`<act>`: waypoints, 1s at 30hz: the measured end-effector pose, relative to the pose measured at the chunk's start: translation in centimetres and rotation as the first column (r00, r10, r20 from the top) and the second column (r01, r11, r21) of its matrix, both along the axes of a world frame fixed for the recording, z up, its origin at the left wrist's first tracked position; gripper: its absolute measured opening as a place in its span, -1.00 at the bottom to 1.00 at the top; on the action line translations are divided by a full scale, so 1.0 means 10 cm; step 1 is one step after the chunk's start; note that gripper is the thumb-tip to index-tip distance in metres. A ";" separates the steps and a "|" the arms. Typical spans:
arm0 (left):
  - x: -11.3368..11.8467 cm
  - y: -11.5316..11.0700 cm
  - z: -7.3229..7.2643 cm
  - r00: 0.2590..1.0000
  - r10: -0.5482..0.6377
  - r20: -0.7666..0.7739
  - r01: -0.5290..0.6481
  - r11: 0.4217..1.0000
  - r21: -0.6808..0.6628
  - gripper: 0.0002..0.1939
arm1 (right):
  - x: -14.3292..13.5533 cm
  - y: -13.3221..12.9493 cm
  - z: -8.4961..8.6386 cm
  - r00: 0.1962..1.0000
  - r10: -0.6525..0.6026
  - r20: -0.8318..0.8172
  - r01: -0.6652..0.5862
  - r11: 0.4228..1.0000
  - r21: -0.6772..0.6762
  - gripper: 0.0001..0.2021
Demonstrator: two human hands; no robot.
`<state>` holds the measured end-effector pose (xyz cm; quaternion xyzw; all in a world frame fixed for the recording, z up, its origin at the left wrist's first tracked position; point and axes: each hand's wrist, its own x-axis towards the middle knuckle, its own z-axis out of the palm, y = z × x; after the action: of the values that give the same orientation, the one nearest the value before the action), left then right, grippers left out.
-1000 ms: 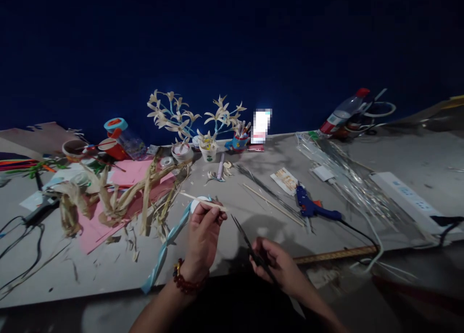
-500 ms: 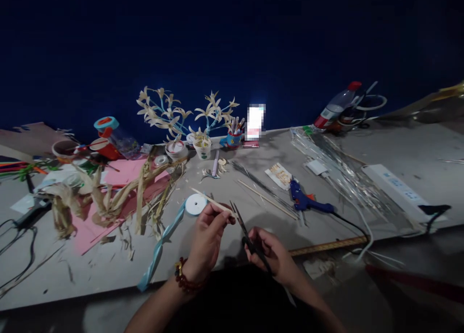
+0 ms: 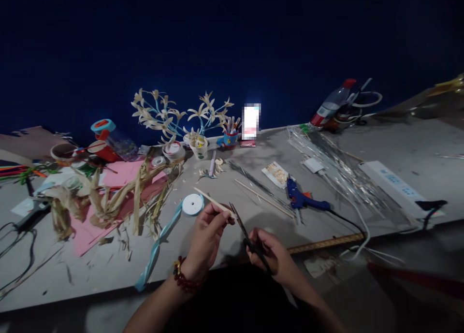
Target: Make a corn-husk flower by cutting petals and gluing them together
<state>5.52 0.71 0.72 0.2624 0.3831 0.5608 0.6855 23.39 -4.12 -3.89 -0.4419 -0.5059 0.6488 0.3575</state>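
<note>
Pinched in my left hand [image 3: 210, 234] is a thin pale strip [image 3: 210, 197], its narrow end pointing up and to the left. Black scissors [image 3: 250, 241] are gripped in my right hand [image 3: 268, 251], with their blades slightly apart beside the strip's lower end, near my left fingertips. A white spool [image 3: 193, 204] with light blue ribbon [image 3: 159, 246] lies just left of my left hand. Thin sticks [image 3: 264, 197] rest on the table beyond my right hand.
Dried husks [image 3: 105, 202] on pink paper [image 3: 81, 236] cover the left. Husk flowers [image 3: 163, 113] in cups stand at the back beside a lit phone [image 3: 251, 120]. To the right are a blue glue gun [image 3: 306, 199], wires [image 3: 340, 164], a power strip [image 3: 395, 185] and a bottle [image 3: 331, 106].
The table and its objects have shifted slightly left in the view. Both hands keep nearly the same pose, still holding the strip and the scissors.
</note>
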 end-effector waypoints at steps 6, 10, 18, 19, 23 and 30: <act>0.02 0.02 0.01 0.999 -0.010 -0.031 0.010 1.000 -0.008 -0.79 | 0.05 -0.01 0.02 1.000 0.000 0.021 0.000 1.000 0.008 -0.45; 0.01 0.02 0.01 0.998 -0.044 -0.055 0.044 0.999 0.013 -0.80 | 0.08 -0.02 0.01 0.998 -0.008 0.064 0.007 1.000 0.024 -0.51; -0.06 0.04 -0.01 0.973 -0.141 -0.181 0.154 0.986 0.057 -0.84 | 0.16 0.05 0.06 0.994 -0.047 0.095 0.050 0.998 -0.030 -0.44; -0.07 0.04 -0.01 0.969 -0.159 -0.191 0.174 0.983 0.062 -0.83 | 0.17 0.07 0.09 0.995 -0.030 0.090 0.034 0.999 -0.040 -0.43; -0.10 0.03 -0.03 0.953 -0.197 -0.230 0.220 0.972 0.080 -0.82 | 0.19 0.14 0.16 0.992 0.081 0.100 -0.074 0.995 -0.065 -0.39; -0.16 0.03 -0.02 0.930 -0.226 -0.290 0.261 0.961 0.091 -0.76 | 0.15 0.12 0.17 0.983 0.150 0.108 -0.143 0.988 -0.065 -0.38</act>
<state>3.91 1.02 0.56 0.4270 0.4027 0.4526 0.6713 24.91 -2.92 -2.24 -0.4492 -0.5378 0.6616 0.2672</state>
